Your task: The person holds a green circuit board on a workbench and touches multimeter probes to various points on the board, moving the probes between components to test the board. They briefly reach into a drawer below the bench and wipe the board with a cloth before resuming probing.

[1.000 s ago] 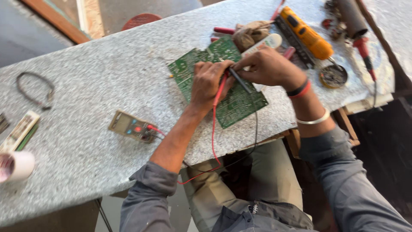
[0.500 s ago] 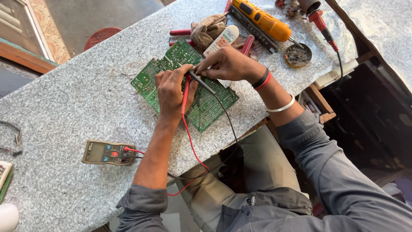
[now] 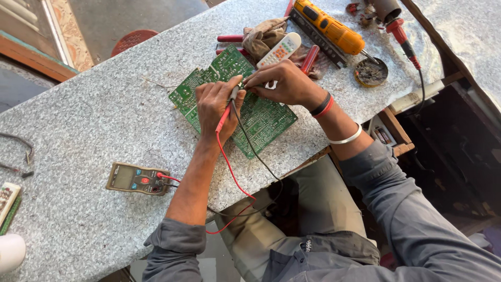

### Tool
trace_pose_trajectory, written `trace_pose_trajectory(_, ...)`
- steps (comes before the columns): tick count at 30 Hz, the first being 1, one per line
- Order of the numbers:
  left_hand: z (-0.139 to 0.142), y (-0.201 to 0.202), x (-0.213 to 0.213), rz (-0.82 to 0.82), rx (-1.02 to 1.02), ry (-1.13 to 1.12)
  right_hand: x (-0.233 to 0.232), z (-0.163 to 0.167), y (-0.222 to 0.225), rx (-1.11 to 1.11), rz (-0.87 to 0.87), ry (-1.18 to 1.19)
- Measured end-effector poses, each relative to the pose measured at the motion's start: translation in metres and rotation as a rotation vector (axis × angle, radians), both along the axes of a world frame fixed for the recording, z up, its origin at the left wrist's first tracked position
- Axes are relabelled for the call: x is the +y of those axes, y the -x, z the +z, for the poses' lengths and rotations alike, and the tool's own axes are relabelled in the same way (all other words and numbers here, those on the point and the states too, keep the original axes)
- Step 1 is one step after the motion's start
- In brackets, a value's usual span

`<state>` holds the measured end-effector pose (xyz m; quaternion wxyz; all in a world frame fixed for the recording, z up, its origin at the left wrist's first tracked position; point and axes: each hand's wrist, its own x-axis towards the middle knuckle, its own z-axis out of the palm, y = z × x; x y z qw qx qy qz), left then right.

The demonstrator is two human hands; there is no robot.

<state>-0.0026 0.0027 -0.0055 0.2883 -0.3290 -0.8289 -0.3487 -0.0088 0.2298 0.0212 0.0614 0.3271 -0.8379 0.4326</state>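
A green circuit board (image 3: 263,120) lies flat on the speckled grey worktop (image 3: 104,120). My left hand (image 3: 215,107) rests on the board and grips a red test probe (image 3: 223,119) whose red lead runs down to a small multimeter (image 3: 136,179) at the left. My right hand (image 3: 279,83) holds a black test probe (image 3: 236,94) with its tip on the board, close beside the red one. The black lead (image 3: 255,151) trails off the table edge toward my lap.
Behind the board lie a white remote control (image 3: 280,50), a crumpled cloth (image 3: 261,35), red-handled tools (image 3: 309,58), an orange-and-black tool (image 3: 329,27), a round tin (image 3: 371,72) and a soldering iron (image 3: 401,30). A white roll (image 3: 10,251) and loose wires (image 3: 21,151) sit far left.
The view has shifted, so the board and hands sit further right in the frame. Both hands stay on the board; the probe tips have come close together near the board's upper middle.
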Motion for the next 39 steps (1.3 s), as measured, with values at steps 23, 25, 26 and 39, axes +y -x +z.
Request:
trace_pose_trajectory(23, -0.014, -0.005, 0.007, -0.065, -0.188, -0.127, -0.033, -0.003, -0.030, 0.599, -0.313, -0.322)
trace_pose_trajectory(25, -0.015, -0.007, 0.008, -0.077, -0.214, -0.114, -0.033, -0.004, -0.031, 0.584, -0.305, -0.308)
trace_pose_trajectory(26, -0.014, -0.007, 0.009, -0.074, -0.216, -0.101, -0.032, -0.005, -0.031, 0.578, -0.302, -0.298)
trace_pose_trajectory(39, -0.010, -0.005, 0.006, -0.080, -0.128, -0.112, -0.019, -0.019, -0.023, 0.479, -0.349, -0.124)
